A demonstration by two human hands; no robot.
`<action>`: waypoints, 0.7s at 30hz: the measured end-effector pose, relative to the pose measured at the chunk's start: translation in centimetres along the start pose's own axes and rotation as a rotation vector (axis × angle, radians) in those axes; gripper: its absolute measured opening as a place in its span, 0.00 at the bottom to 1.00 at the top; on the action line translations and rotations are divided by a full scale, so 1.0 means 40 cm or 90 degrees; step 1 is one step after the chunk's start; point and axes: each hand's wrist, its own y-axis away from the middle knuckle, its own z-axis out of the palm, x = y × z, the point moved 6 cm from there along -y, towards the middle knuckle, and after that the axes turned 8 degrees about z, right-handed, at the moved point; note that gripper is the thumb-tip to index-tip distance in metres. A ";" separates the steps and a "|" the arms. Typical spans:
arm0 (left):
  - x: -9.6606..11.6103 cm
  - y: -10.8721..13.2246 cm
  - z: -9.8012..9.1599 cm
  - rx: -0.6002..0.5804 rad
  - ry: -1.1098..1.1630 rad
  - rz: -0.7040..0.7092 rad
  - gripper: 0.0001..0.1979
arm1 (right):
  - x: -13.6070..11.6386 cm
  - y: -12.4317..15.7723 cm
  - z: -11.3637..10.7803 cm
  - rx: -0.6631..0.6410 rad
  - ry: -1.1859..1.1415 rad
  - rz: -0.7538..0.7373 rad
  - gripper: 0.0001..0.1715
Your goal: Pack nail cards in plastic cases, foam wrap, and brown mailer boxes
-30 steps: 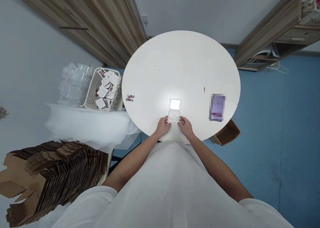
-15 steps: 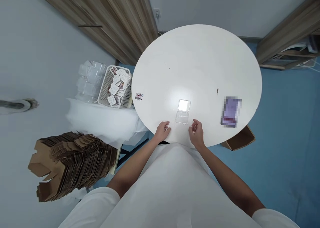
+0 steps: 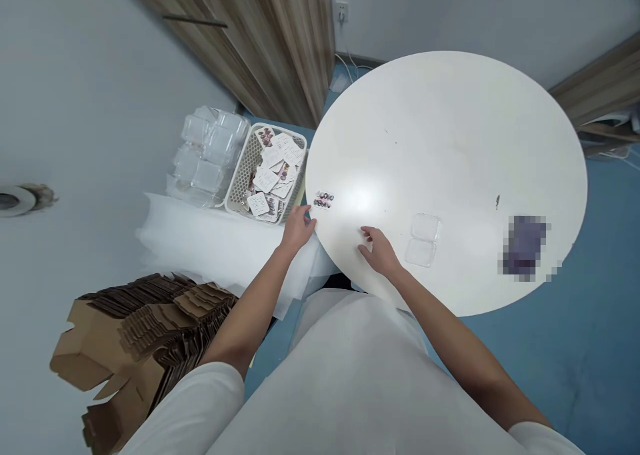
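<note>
My left hand is at the table's left edge, thumb and fingers apart and nothing visible in them. Just beyond its fingertips lies a small card with two rows of dark, shiny pieces; whether the fingertips touch it I cannot tell. My right hand hovers over the near part of the white table, fingers curved and apart, holding nothing visible. To its right, a clear hinged plastic case lies flat with its lid folded back.
Left of the table stands a white basket full of printed cards, beside stacked clear plastic boxes. White sheeting hangs below them, near folded cardboard boxes. A blurred purple object lies on the table's right side.
The view has swung left. Both hands have moved left, away from the clear case, and my left hand now reaches the small card. The case stays open on the table.
</note>
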 end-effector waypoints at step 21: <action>0.005 -0.158 0.023 -0.184 -0.070 0.066 0.34 | -0.165 -0.268 0.116 0.154 0.193 -0.001 0.33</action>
